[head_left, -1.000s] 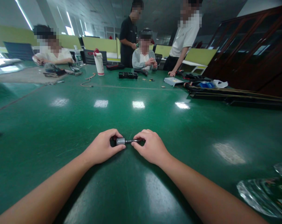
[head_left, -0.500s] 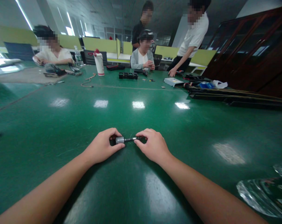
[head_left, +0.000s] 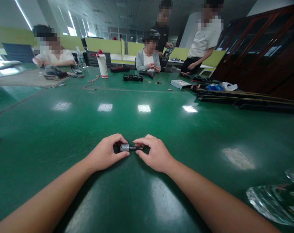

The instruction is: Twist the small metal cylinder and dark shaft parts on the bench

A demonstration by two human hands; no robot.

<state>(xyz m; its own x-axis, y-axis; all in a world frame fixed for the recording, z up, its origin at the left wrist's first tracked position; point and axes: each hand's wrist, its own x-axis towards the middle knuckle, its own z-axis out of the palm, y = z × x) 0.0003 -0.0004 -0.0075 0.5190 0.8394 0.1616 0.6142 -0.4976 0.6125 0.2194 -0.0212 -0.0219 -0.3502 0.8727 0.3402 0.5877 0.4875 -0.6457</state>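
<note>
A small silver cylinder (head_left: 124, 148) with a thin dark shaft is held between the thumb and fingers of my left hand (head_left: 107, 153), just above the green table (head_left: 127, 119). The shaft points right, and dark coils now sit on it close to the cylinder. My right hand (head_left: 156, 153) is at the shaft's far end, its thumb and index finger apart around the dark tip. Whether those fingers touch the shaft is hard to tell.
A clear bottle (head_left: 275, 204) lies at the lower right. Across the table stand a white cup (head_left: 102, 66), a black part (head_left: 133, 78), a silver box (head_left: 180, 84) and long dark strips (head_left: 246, 99). Several people are beyond.
My right hand has moved left, its fingers have opened, and the dark coils have shifted along the shaft toward the cylinder. In the background, the two standing people have changed position.
</note>
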